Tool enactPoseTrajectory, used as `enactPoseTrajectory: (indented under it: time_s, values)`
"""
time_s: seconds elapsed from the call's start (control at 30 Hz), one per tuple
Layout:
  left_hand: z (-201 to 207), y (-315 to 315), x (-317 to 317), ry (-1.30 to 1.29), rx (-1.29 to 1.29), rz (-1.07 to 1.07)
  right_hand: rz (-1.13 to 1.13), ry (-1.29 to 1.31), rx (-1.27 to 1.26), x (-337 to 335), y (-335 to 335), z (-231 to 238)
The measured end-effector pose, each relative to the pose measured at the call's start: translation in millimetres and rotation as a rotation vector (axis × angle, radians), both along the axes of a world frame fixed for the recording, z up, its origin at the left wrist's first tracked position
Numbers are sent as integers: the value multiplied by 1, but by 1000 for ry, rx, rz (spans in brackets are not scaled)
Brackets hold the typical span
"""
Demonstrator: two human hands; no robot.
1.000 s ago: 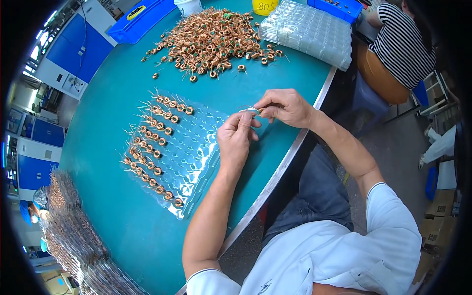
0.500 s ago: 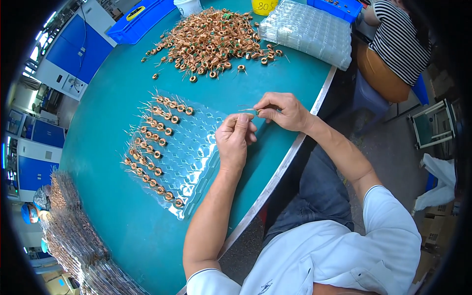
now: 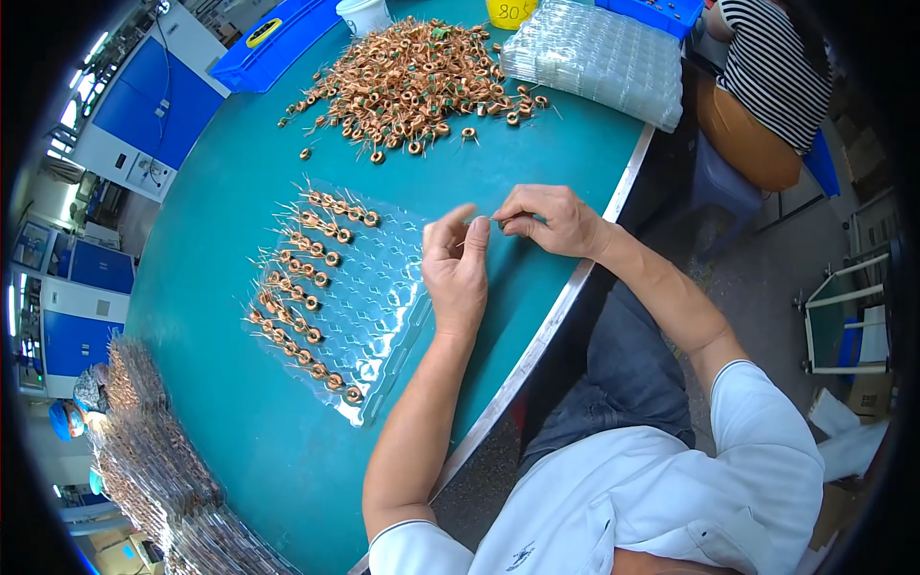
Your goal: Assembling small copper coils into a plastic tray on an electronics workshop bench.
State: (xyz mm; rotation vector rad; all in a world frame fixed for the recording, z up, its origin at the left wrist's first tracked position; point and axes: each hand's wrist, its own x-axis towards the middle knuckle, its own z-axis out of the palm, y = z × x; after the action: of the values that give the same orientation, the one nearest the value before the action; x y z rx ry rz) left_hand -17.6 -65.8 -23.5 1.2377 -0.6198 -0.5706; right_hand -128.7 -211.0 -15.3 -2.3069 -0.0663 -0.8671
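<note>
My right hand (image 3: 561,222) is pinched closed above the table's near edge, holding a small copper-wound ring coil that its fingertips mostly hide. Facing it, my left hand (image 3: 455,273) has its thumb up and its fingers apart, with the index finger blurred by motion; nothing shows in its grasp. Left of my hands lies a clear plastic tray (image 3: 369,302) with moulded pockets. Rows of copper coils (image 3: 305,357) with wire leads fill its left part, while the pockets nearer my left hand hold none.
A big heap of copper coils (image 3: 412,91) covers the far part of the green table (image 3: 259,460). Stacked clear trays (image 3: 589,62) sit far right, near a yellow tub (image 3: 511,11). Blue bin (image 3: 278,43) and white bucket (image 3: 364,15) stand far left. Filled trays (image 3: 163,460) are piled lower left. Another person (image 3: 771,77) sits at right.
My left hand's fingers have come apart from the pinch near the coil, and its index finger has lifted. My right hand stays pinched, in nearly the same place.
</note>
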Motion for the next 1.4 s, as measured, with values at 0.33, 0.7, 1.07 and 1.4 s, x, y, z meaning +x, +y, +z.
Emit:
enactPoseTrajectory:
  time_s: [0.33, 0.7, 1.07, 1.4]
  values:
    - [-11, 1, 6, -367, -54, 50, -45, 8, 16, -3, -2, 2]
    - [2, -9, -4, -568, -24, 3, 266, 321, 1328, -23, -12, 9]
    - [-14, -1, -19, -282, 99, -87, -63, 316, 563, -52, 0, 21]
    - [-1, -13, -16, -199, 120, -143, -93, 412, 862, -44, -10, 24]
